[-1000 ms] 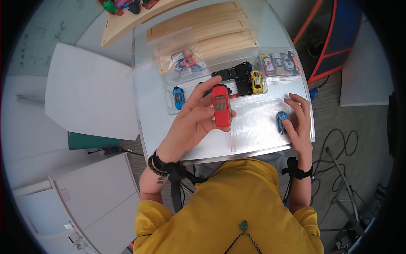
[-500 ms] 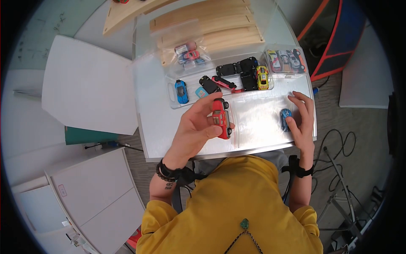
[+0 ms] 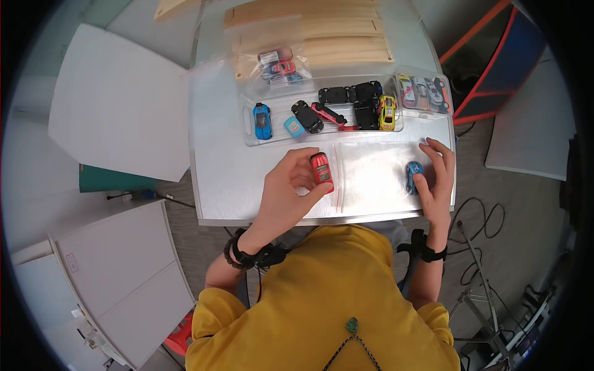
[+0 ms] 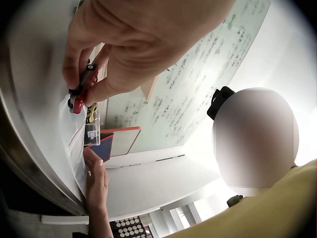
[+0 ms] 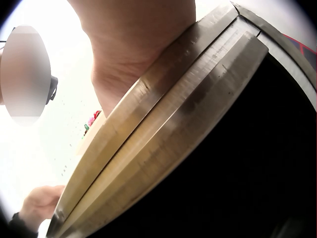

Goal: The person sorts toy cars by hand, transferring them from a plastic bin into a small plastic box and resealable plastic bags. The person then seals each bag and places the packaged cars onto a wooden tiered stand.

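Observation:
Between thumb and fingers, my left hand [image 3: 288, 185] pinches a small red car [image 3: 322, 173], its roof facing the head camera, by the left edge of a clear plastic bag [image 3: 371, 185]. The left wrist view shows the same red car [image 4: 79, 99] at the fingertips. At the bag's right part is a dark blue car [image 3: 413, 175]; whether inside or on top, I cannot tell. My right hand [image 3: 438, 185] rests beside it, thumb against the car and the other fingers loosely bent away from it. In the right wrist view the table edge hides the right fingers.
A clear tray [image 3: 252, 137] beyond the hands holds a bright blue car [image 3: 262, 121], a yellow car [image 3: 387, 113] and several black pieces. Behind are a bag of cars [image 3: 278, 67], a clear box of cars [image 3: 424, 93] and wooden boards [image 3: 309, 31].
My left hand has moved down towards the table and turned the red car from its side to show its roof. The right hand has stayed by the dark blue car.

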Motion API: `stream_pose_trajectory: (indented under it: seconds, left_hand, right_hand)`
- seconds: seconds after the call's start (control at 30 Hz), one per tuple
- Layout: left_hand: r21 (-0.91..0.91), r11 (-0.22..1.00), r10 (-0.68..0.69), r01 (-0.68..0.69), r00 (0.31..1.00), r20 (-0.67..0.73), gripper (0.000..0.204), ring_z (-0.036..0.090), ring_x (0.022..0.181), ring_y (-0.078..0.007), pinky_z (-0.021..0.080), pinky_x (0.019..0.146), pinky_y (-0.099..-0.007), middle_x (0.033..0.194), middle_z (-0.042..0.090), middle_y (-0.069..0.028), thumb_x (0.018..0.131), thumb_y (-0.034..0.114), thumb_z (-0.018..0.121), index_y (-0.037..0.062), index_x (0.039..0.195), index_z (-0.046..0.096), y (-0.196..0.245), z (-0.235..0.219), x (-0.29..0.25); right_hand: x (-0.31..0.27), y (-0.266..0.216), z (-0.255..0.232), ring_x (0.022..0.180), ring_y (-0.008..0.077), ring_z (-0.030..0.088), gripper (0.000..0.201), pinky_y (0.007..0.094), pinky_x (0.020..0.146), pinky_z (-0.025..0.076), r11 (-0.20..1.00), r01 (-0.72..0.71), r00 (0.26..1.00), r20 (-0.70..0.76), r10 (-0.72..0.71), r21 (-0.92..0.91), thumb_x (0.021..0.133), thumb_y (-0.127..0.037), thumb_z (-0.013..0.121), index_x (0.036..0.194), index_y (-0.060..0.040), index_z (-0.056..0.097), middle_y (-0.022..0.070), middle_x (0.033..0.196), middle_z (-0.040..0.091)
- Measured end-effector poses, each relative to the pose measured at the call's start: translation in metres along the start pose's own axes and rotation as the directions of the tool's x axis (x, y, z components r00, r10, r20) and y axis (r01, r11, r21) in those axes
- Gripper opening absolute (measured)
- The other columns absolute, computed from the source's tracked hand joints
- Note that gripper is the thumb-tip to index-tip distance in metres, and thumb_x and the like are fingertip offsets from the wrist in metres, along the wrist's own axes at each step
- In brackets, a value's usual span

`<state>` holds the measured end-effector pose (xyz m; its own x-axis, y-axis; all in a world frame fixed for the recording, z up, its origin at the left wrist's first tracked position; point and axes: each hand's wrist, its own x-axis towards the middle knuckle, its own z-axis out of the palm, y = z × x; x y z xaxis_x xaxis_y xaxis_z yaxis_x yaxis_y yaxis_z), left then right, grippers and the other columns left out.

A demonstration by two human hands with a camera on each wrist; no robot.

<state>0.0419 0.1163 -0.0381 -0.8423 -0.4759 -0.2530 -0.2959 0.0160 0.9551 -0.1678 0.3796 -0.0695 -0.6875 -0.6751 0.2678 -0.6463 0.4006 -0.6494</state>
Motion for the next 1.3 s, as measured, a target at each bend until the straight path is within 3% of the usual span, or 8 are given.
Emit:
stream_pose_trajectory:
  seconds: [0.2, 0.47, 0.63, 0.83, 0.93, 1.1, 1.23, 1.3]
  left_hand:
    - [-0.063, 0.997, 0.039, -0.044, 0.997, -0.070, 0.049, 0.076, 0.089, -0.0136, 0.063, 0.077, -0.0283, 0.097, 0.078, -0.0093, 0.086, 0.001, 0.089, -0.0017, 0.127, 0.061, -0.005, 0.019, 0.003]
    - [-0.172, 0.985, 0.020, -0.022, 1.000, -0.016, 0.050, 0.079, 0.091, -0.0161, 0.064, 0.080, -0.0293, 0.101, 0.079, -0.0116, 0.088, 0.002, 0.088, -0.0012, 0.128, 0.057, -0.018, 0.026, 0.004]
    - [-0.166, 0.986, 0.005, 0.001, 0.999, 0.035, 0.050, 0.080, 0.094, -0.0173, 0.064, 0.080, -0.0299, 0.104, 0.078, -0.0118, 0.090, 0.003, 0.087, -0.0015, 0.128, 0.056, -0.013, 0.033, 0.006]
    - [-0.042, 0.999, 0.001, 0.002, 0.998, 0.064, 0.049, 0.079, 0.091, -0.0158, 0.063, 0.076, -0.0290, 0.110, 0.075, -0.0112, 0.090, 0.004, 0.088, -0.0010, 0.129, 0.058, -0.007, 0.031, 0.008]
    - [0.046, 0.998, 0.041, -0.047, 0.991, 0.124, 0.050, 0.075, 0.090, -0.0113, 0.061, 0.073, -0.0259, 0.113, 0.073, -0.0088, 0.088, 0.000, 0.088, -0.0020, 0.130, 0.060, -0.014, 0.030, 0.011]
    - [0.228, 0.947, 0.217, -0.228, 0.974, 0.070, 0.030, 0.070, 0.082, -0.0088, 0.057, 0.065, -0.0243, 0.108, 0.073, -0.0070, 0.085, 0.001, 0.089, 0.0007, 0.111, 0.075, -0.007, 0.036, 0.010]
    - [0.294, 0.902, 0.316, -0.317, 0.947, 0.052, 0.030, 0.071, 0.089, -0.0148, 0.057, 0.065, -0.0272, 0.110, 0.072, -0.0080, 0.083, 0.004, 0.090, 0.0036, 0.110, 0.077, -0.025, 0.037, 0.007]
    - [0.374, 0.708, 0.566, -0.599, 0.798, 0.207, 0.030, 0.071, 0.104, -0.0250, 0.059, 0.076, -0.0333, 0.114, 0.071, -0.0086, 0.083, 0.004, 0.089, 0.0048, 0.110, 0.079, -0.036, 0.030, 0.009]
  right_hand:
    - [0.000, -0.001, 0.000, 0.135, 0.0370, 0.054, 0.057, 0.0465, 0.113, 0.044, 1.000, -0.021, 1.000, 0.001, 0.021, 0.012, 0.096, -0.041, 0.076, 0.139, -0.0053, 0.069, 0.0178, 0.146, 0.058]
    - [0.000, -0.007, -0.001, 0.130, 0.0353, 0.055, 0.057, 0.0447, 0.109, 0.045, 0.994, -0.097, 0.995, 0.020, 0.096, 0.045, 0.094, -0.040, 0.077, 0.139, -0.0056, 0.069, 0.0169, 0.146, 0.059]
    - [0.003, -0.004, 0.000, 0.130, 0.0374, 0.054, 0.058, 0.0469, 0.111, 0.043, 0.996, 0.054, 0.999, 0.009, -0.054, -0.069, 0.092, -0.039, 0.078, 0.139, -0.0061, 0.068, 0.0173, 0.144, 0.060]
    - [0.002, -0.005, -0.001, 0.130, 0.0385, 0.053, 0.058, 0.0490, 0.111, 0.043, 0.996, 0.051, 0.999, 0.012, -0.050, -0.068, 0.093, -0.038, 0.078, 0.139, -0.0062, 0.067, 0.0171, 0.145, 0.060]
    - [0.002, -0.004, -0.001, 0.130, 0.0386, 0.053, 0.058, 0.0491, 0.111, 0.044, 0.997, 0.051, 0.999, 0.008, -0.051, -0.059, 0.092, -0.038, 0.078, 0.139, -0.0061, 0.067, 0.0173, 0.145, 0.060]
    - [0.002, -0.003, 0.000, 0.129, 0.0388, 0.054, 0.057, 0.0489, 0.111, 0.044, 0.998, 0.048, 0.999, 0.002, -0.048, -0.045, 0.092, -0.037, 0.078, 0.139, -0.0059, 0.067, 0.0176, 0.144, 0.060]
    - [0.002, -0.005, -0.002, 0.129, 0.0391, 0.054, 0.055, 0.0485, 0.111, 0.044, 0.999, 0.040, 0.999, 0.002, -0.040, -0.031, 0.094, -0.037, 0.075, 0.138, -0.0053, 0.067, 0.0184, 0.144, 0.060]
    - [0.003, -0.006, -0.004, 0.129, 0.0391, 0.054, 0.052, 0.0481, 0.111, 0.044, 0.999, 0.035, 0.999, -0.001, -0.035, -0.022, 0.097, -0.036, 0.071, 0.138, -0.0048, 0.067, 0.0188, 0.144, 0.060]
